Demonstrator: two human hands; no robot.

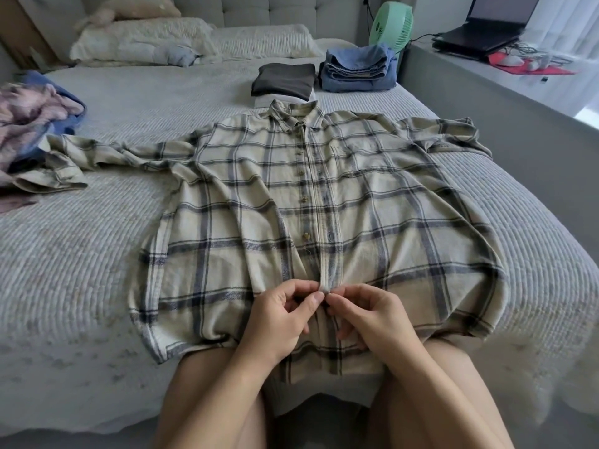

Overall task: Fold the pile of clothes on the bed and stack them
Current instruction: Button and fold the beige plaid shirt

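A single plaid shirt is spread front-up across the middle of the bed, collar toward the headboard, both sleeves stretched out to the sides and the hem hanging over the near edge. The button placket near the hem is pinched from both sides: the fingers of the left hand are closed on the strip, and those of the right hand are closed on it just beside them, so that the fingertips almost meet. The cloth is judged to be light, soft and limp, with no stiffness; it would sag and crease if lifted by one point, so it is best taken at the shoulders or along the side seams with both hands. Two folded stacks are counted beyond the collar: a dark one and, just beside it, a blue denim one. One unfolded heap is seen at the left edge, touching the shirt's cuff. Two pillows lie by the headboard.
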